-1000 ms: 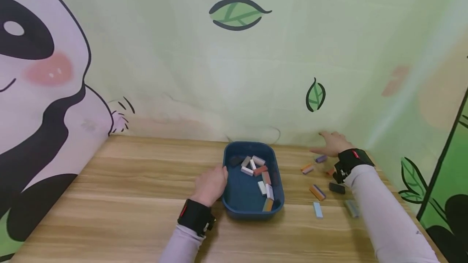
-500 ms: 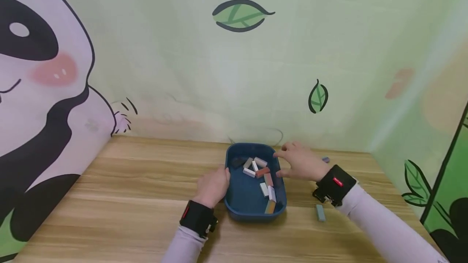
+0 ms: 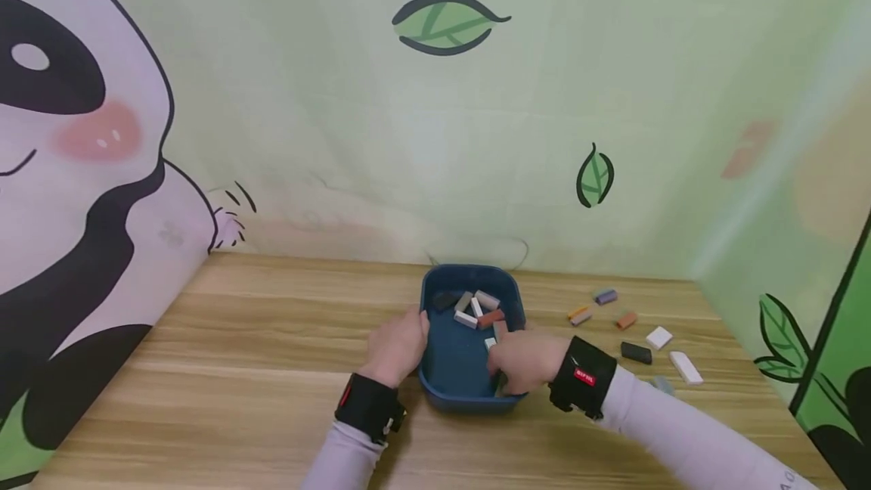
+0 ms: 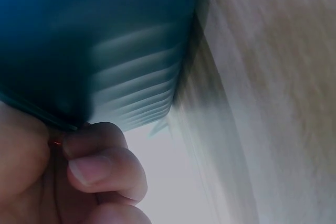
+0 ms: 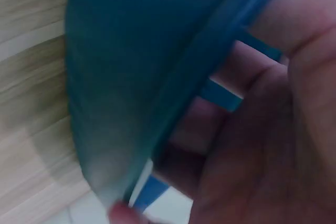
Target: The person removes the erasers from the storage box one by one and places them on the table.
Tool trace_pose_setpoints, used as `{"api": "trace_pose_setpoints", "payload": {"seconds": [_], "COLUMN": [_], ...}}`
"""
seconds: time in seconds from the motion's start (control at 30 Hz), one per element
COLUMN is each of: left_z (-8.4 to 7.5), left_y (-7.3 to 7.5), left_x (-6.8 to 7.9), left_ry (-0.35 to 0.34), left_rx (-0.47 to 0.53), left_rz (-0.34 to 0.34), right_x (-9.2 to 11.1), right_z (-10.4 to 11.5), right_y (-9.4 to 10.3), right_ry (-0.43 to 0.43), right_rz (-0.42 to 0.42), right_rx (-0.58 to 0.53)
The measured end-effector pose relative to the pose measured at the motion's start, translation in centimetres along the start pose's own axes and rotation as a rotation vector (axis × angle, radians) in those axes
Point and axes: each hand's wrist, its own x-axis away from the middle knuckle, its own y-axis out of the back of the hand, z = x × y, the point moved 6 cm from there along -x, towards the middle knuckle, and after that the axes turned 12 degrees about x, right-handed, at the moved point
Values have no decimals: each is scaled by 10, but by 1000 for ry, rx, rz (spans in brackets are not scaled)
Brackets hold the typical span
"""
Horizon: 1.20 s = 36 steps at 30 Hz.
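A dark blue plastic bin [image 3: 445, 388] stands on the wooden table, with several small rectangular blocks inside in white, grey, red-brown and black. My left hand [image 3: 395, 346] pinches its left rim; in the left wrist view the thumb and curled fingers [image 4: 107, 169] meet at the edge. My right hand [image 3: 527, 360] reaches over the right rim, its fingers bent down inside among the blocks, near a white block [image 3: 490, 342]. The right wrist view has those fingers [image 5: 247, 69] behind the rim [image 5: 194, 61]; I cannot tell whether they hold a block.
Loose blocks lie right of the bin: a black one [image 3: 636, 352], white ones [image 3: 685, 367], an orange-red one [image 3: 626, 320] and a purple one [image 3: 605, 296]. My right forearm [image 3: 680, 422] crosses in front of them. A printed fabric wall [image 3: 340, 134] borders the table behind.
My right hand has moved left from the table's back right, past the loose blocks, and down into the bin. The left hand keeps its grip on the rim.
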Motion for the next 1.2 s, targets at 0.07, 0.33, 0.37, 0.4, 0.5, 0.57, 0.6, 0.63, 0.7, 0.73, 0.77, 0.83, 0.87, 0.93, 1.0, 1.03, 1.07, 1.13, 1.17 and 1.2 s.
{"api": "trace_pose_setpoints", "payload": {"seconds": [0.07, 0.33, 0.37, 0.4, 0.5, 0.57, 0.6, 0.63, 0.7, 0.73, 0.77, 0.83, 0.87, 0.93, 1.0, 1.03, 1.07, 1.13, 1.17, 1.2], "left_z": [0, -1, -1, -1, -2, -2, -3, -3, -4, -5, -6, -6, -6, -5, -4, -4, -4, -4, -3, -3], "left_y": [-2, -6, -6, -6, -5, -5, -4, -4, -2, -1, 0, 1, 1, 1, 1, 0, 0, 0, 0, 0], "left_x": [0, -2, -2, -2, -1, -1, -1, -1, -2, -2, -2, -2, -2, -2, -2, -2, -2, -1, -1, 0], "left_ry": [4, 12, 12, 11, 9, 7, 4, 2, -1, -1, -2, -2, -1, 3, 3, 2, 1, -9, -12, -16], "left_rx": [4, 10, 10, 8, 4, 4, 5, 5, 3, 3, 2, -6, -9, -10, -11, -8, -6, -4, -3, -2], "left_rz": [8, 18, 16, 14, 15, 16, 15, 15, 10, 6, 3, 0, -1, -1, -3, -6, -4, -11, -14, -15], "right_x": [-2, -8, -8, -8, -3, 3, 7, 11, 21, 26, 32, 44, 51, 63, 76, 83, 89, 103, 110, 117], "right_z": [3, -2, -3, -4, -8, -12, -16, -20, -30, -35, -41, -50, -53, -60, -66, -69, -72, -79, -83, -87], "right_y": [-1, -10, -11, -11, -5, 4, 10, 16, 28, 33, 37, 42, 42, 41, 36, 32, 28, 20, 15, 11], "right_ry": [-47, -130, -126, -116, -61, -21, -10, -9, -16, -30, -53, -88, -102, -138, -177, -194, -202, -219, -231, -232], "right_rz": [24, 71, 67, 58, 5, -48, -71, -89, -126, -145, -158, -181, -195, -206, -181, -168, -158, -147, -144, -153], "right_rx": [48, 37, 21, 4, -89, -165, -200, -232, -269, -272, -264, -217, -190, -145, -150, -154, -170, -191, -190, -176]}}
